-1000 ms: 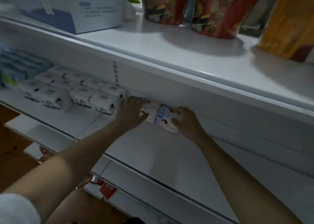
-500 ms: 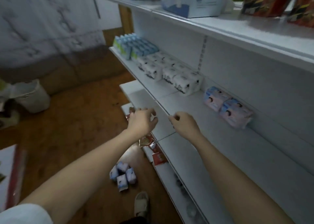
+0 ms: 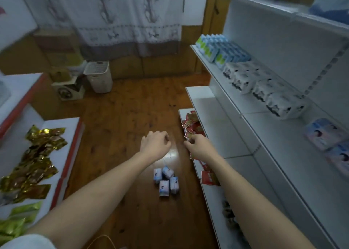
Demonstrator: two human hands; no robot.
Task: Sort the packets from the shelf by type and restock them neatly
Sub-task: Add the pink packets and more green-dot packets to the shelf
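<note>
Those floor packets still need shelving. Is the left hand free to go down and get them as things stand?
Probably yes. The left hand holds nothing and hangs above the bare floor, with the four packets lying uncovered just nearer the person. Nothing lies between them, though the person would likely have to bend down.

We see 4 pale blue-and-white packets (image 3: 166,180) on the brown wooden floor (image 3: 122,116), red sachets (image 3: 191,124) on the white shelf (image 3: 226,128) beside them, gold foil packets (image 3: 35,154) opposite.
</note>
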